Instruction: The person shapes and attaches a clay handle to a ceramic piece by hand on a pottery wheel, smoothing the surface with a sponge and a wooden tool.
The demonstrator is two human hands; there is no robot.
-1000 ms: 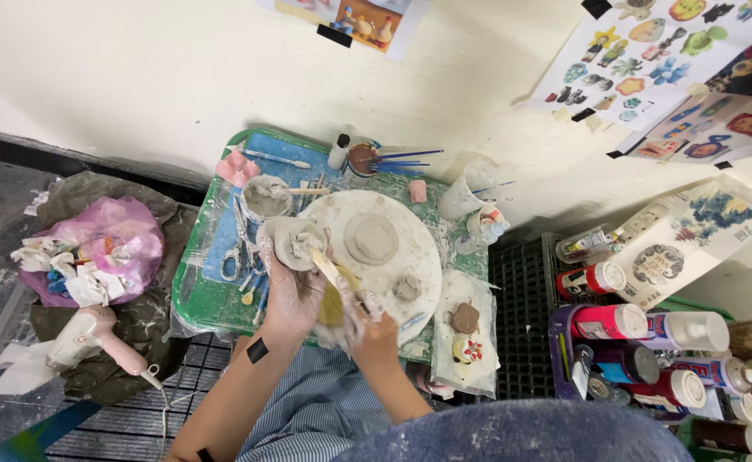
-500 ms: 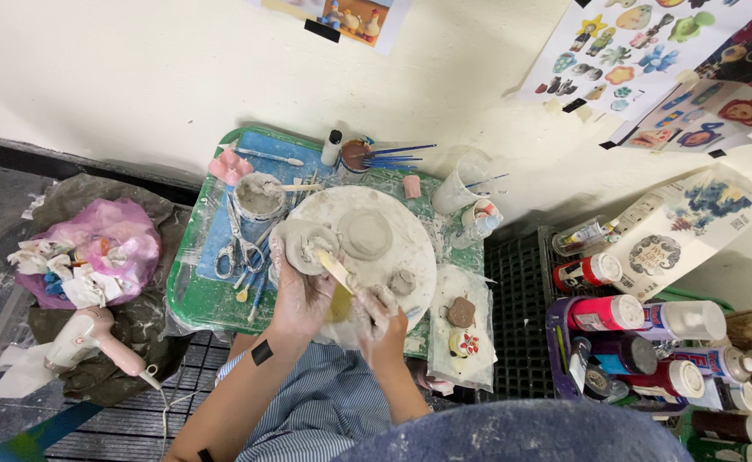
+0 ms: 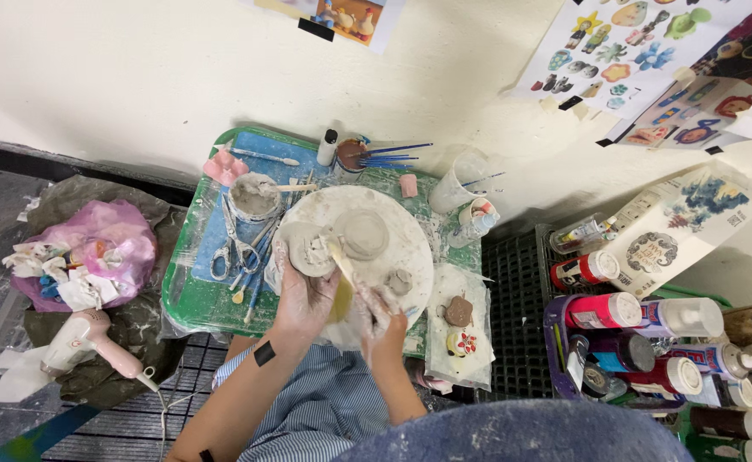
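Clay piece (image 3: 307, 250) gripped by left hand (image 3: 301, 295); right hand (image 3: 382, 312) pinches wooden tool (image 3: 339, 257) at wheel's (image 3: 410, 248) edge.

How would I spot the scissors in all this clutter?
Start at the green tray against the white wall. On its left half, just left of the round white board with clay pieces, below the grey slip cup, lie the scissors. Unlike the thin brushes beside them, they have two looped handles.
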